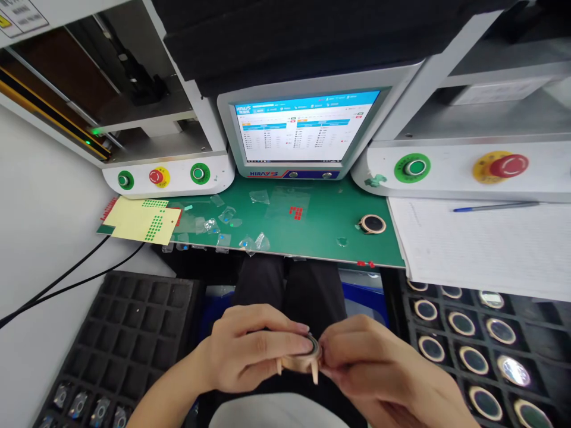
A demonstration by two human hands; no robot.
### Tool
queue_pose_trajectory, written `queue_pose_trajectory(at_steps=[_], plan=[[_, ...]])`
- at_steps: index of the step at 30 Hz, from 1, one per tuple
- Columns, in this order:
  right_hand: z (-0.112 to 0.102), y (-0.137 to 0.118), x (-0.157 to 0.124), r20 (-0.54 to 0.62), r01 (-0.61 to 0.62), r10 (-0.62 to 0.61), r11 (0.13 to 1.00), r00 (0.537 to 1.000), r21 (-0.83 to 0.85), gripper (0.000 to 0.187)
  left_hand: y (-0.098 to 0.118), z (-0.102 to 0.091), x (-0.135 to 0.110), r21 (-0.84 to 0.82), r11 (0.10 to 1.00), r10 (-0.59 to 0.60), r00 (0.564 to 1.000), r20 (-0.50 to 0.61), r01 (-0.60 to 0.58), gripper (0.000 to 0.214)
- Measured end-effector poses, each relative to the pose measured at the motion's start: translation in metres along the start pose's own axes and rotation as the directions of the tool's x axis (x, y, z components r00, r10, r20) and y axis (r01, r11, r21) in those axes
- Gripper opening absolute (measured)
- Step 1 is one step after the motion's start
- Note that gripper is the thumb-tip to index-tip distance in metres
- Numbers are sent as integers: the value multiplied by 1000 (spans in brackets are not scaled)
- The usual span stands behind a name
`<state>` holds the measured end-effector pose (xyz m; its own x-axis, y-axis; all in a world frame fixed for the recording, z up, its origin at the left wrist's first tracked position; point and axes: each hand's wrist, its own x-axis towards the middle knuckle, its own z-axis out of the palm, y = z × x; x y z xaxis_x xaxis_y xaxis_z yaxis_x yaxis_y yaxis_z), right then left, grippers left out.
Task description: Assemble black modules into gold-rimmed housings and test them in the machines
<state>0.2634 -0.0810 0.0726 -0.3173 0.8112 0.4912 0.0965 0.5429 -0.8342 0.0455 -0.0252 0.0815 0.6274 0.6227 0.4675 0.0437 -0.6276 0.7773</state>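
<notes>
Tan and shiny, a small round part (pixel 307 352) sits between both hands, low down and above the person's lap in dark trousers. The left hand (pixel 250 351) pinches it from the left, with the fingers lying over the top and the thumb under it. The right hand (pixel 379 371) pinches it from the right, with fingertips tight on the rim. Two thin tan strips hang down from the part. Up ahead lies a green mat (pixel 321 235) on the desk. One more round part (pixel 372 224) lies on the mat, well apart from the hands. Bits of clear film (pixel 223 229) are spread over the left side of the mat. A yellow sheet (pixel 134 221) with green dots lies at the mat's left end. Behind the mat stands a lit screen (pixel 303 128). To the right lies white paper (pixel 491 249) with a blue pen (pixel 495 207) at its top edge. A black right tray (pixel 401 309) holds round parts, one in each pocket. A black left tray (pixel 129 321) is near the left arm, with a few pieces in its lowest row.
</notes>
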Motion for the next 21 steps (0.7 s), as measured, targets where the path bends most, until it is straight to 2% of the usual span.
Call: queue_pose_trajectory(at_steps=[2,5,9,11,13,16,21], plan=[[5,-1,9,-64,-47,47,999,997,7,32,0,2,1,4,1000,-24,999,-28,24,31],[16,1,13,-184,-20,15,999,983,-27,29,1,6,0,50,998,-31,996,-81,36,30],[27,3,8,-354,-29,13,999,935,-40,43,-1,7,-1,54,998,-22,995,-102,28,32],[28,3,7,-339,-37,16,998,941,-56,48,-3,6,-2,42,998,-31,994,-103,35,32],[26,1,8,-277,-11,-13,996,961,-85,44,-4,5,-3,36,999,-31,994,-104,35,32],[25,-1,11,-252,1,-34,991,967,-132,40,-6,2,-5,40,999,-19,994,-109,24,32],[31,-1,8,-237,-62,7,972,971,-226,42,-6,-3,-10,170,985,4,994,-109,14,34]])
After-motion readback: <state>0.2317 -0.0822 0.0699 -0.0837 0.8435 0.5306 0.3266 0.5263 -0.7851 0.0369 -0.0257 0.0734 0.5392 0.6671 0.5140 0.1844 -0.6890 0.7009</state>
